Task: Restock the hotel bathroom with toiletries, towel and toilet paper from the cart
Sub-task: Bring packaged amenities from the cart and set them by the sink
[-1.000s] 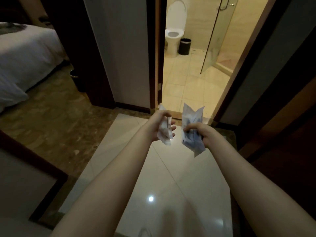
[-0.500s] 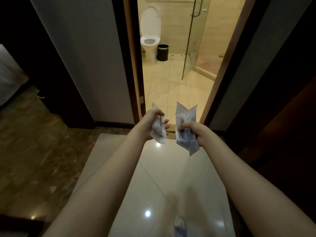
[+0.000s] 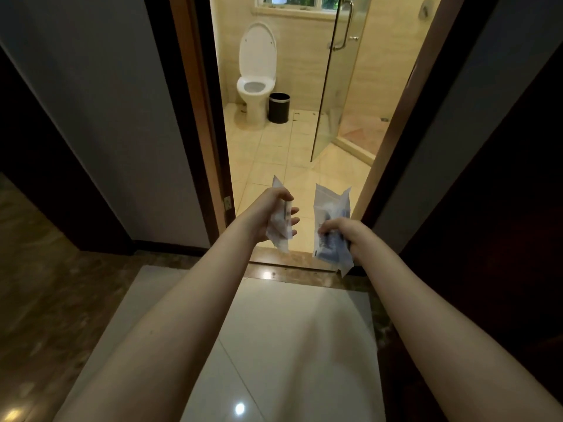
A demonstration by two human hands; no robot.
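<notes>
Both arms reach forward at the bathroom doorway. My left hand [image 3: 271,213] grips a small white toiletry packet [image 3: 278,234], its fingers curled round it. My right hand [image 3: 341,236] grips a larger clear plastic toiletry packet [image 3: 332,208] with blue print, which sticks up above and hangs below the fist. The two packets are a short gap apart, just above the dark stone threshold [image 3: 289,271]. What is inside the packets is too blurred to read.
Ahead lies the lit bathroom: a white toilet [image 3: 256,83] with its lid up, a black bin [image 3: 278,107] beside it, a glass shower door [image 3: 335,86] swung partly open on the right. Brown door frames [image 3: 198,117] flank the opening. Glossy white floor tile [image 3: 289,345] lies underfoot.
The view has swung right and moved closer to the bathroom door; the bed has left the view. Both hands keep holding their packets in the same pose.
</notes>
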